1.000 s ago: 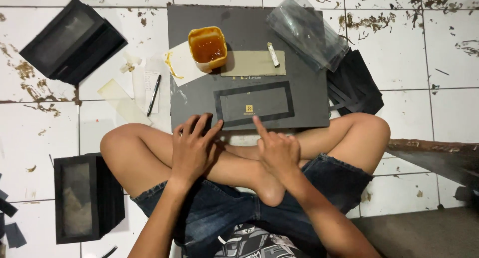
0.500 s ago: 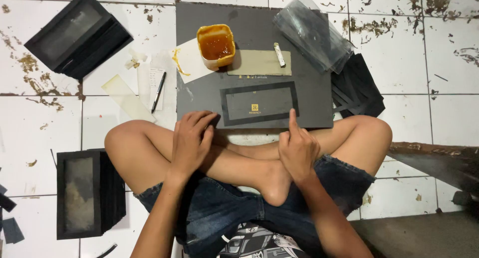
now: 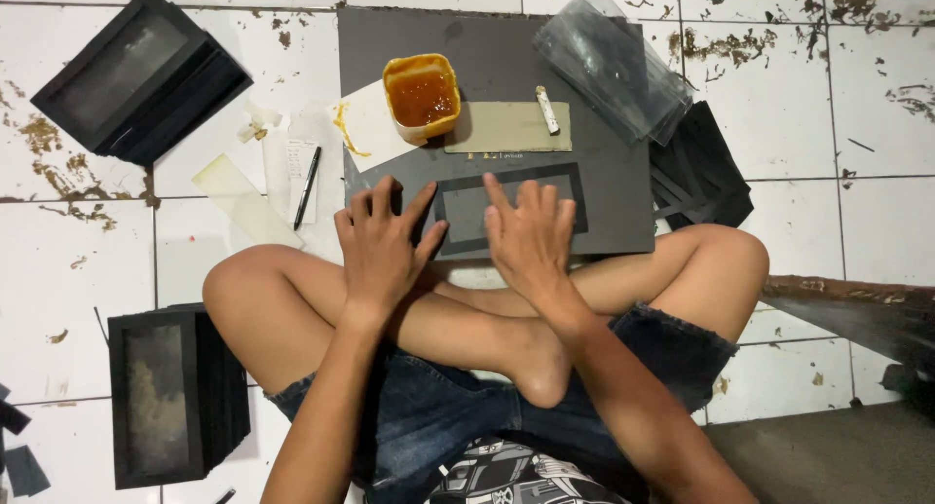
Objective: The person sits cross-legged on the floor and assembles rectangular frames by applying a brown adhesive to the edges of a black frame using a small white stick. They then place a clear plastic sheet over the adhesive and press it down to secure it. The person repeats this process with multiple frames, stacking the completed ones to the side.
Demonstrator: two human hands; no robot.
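Observation:
I sit cross-legged on a tiled floor with a large dark grey board [image 3: 604,202] in front of my knees. A flat black rectangular frame piece [image 3: 570,187] lies on the board's near part. My right hand [image 3: 531,236] rests flat on that frame, fingers spread. My left hand [image 3: 382,241] lies palm down on the board's near left edge, just beside the frame's left end. Neither hand grips anything. Further back on the board stand an orange tub of amber glue [image 3: 422,97], a tan card [image 3: 506,126] and a small white stick [image 3: 548,110].
A stack of black window-lid boxes [image 3: 136,75] lies at far left, another stack [image 3: 166,397] near my left knee. A bundle of clear plastic sleeves [image 3: 614,61] and black cut pieces [image 3: 701,168] lie at right. A pen [image 3: 307,187] and paper scraps lie left of the board.
Both hands have moved forward from my legs onto the board. The right hand went from a raised pointing finger to lying flat on the black frame.

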